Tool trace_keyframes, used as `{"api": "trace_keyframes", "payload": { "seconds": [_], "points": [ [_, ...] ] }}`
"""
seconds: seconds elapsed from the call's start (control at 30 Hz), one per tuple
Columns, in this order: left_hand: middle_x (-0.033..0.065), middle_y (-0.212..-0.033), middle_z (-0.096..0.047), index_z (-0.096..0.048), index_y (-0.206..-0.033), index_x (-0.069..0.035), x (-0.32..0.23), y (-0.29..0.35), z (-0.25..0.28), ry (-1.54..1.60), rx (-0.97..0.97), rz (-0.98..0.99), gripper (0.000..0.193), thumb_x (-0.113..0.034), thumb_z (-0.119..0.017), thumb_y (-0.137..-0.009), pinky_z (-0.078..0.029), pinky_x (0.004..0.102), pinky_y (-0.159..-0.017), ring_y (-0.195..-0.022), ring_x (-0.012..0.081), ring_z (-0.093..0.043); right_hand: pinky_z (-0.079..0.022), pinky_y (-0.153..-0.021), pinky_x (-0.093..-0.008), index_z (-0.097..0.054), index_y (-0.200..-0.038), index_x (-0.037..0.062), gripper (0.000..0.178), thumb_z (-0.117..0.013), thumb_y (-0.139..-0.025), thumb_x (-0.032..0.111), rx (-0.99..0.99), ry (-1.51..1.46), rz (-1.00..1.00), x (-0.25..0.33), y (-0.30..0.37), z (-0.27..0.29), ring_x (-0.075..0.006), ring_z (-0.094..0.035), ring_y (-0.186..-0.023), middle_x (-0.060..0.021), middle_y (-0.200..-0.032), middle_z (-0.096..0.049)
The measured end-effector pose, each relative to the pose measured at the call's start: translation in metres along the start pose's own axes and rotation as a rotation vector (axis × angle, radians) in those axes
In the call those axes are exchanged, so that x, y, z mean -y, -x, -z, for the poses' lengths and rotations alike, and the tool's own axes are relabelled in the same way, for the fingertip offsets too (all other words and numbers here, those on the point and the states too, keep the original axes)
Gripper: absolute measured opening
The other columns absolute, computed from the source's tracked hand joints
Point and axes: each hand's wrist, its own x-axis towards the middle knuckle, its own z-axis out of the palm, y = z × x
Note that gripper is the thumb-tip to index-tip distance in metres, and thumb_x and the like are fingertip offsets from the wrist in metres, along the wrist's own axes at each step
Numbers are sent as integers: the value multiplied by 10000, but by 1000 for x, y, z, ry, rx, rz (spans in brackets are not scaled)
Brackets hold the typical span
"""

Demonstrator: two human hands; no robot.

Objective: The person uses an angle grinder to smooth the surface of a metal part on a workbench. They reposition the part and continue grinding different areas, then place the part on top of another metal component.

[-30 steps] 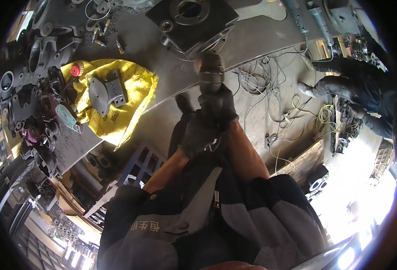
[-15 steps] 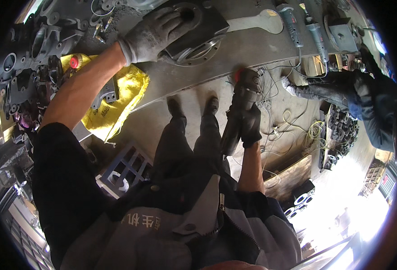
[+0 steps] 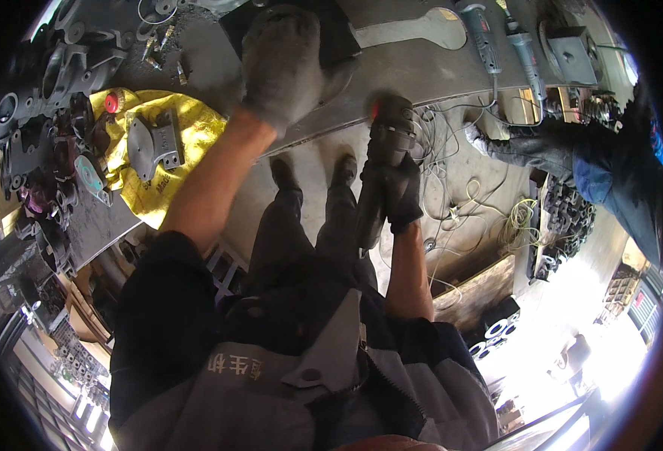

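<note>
My left hand (image 3: pixel 283 68), in a grey work glove, is on a dark metal block (image 3: pixel 337 34) at the far side of the bench. Its fingers wrap over the block and are partly hidden and blurred. In my right hand (image 3: pixel 404 197), gloved in black, is a black angle grinder (image 3: pixel 389 143), held upright just off the bench's front edge. The grinder's head points away from me, with a red blur beside it. A flat, wrench-shaped metal piece (image 3: pixel 407 32) lies right of the block.
A yellow sack (image 3: pixel 200 120) with a grey metal bracket (image 3: pixel 145 149) and a red-capped item lies left. Dark castings (image 3: pixel 68 68) crowd the bench's far left. Two corded hand tools (image 3: pixel 482 41) rest at right. Cables (image 3: pixel 452 207) tangle on the floor; another person's leg (image 3: pixel 527 150) is nearby.
My left hand has shifted right and toward me, and the block has turned, so its round opening no longer shows. The grinder has moved slightly left and away from me.
</note>
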Motion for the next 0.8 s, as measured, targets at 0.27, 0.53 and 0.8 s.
{"api": "trace_keyframes", "payload": {
  "seconds": [0.27,0.53,0.8],
  "points": [
    [212,-1215,-629,-473,-1353,32,-120,200,-9,1030,435,506,762,-308,-843,-781,-532,413,-924,-1080,330,-650,-519,-605,-321,-678,-939,-29,290,-749,-694,110,-4,117,-18,7,-27,-22,-148,-628,-677,-64,-790,-691],
    [148,-793,-637,-641,-878,-52,-133,173,-39,1213,315,664,262,-238,-774,-750,-534,441,-674,-764,356,-650,-535,-603,-315,-687,-891,-36,134,-686,-794,56,89,301,58,-9,-64,-16,-175,-658,-670,-69,-784,-684],
    [213,-1227,-642,-348,-1446,51,-131,172,-50,1146,515,686,986,-407,-868,-744,-547,359,-877,-1056,301,-667,-536,-603,-315,-690,-908,-45,162,-687,-780,54,186,490,299,-28,-78,-10,-188,-667,-673,-87,-789,-690]
  ]
}}
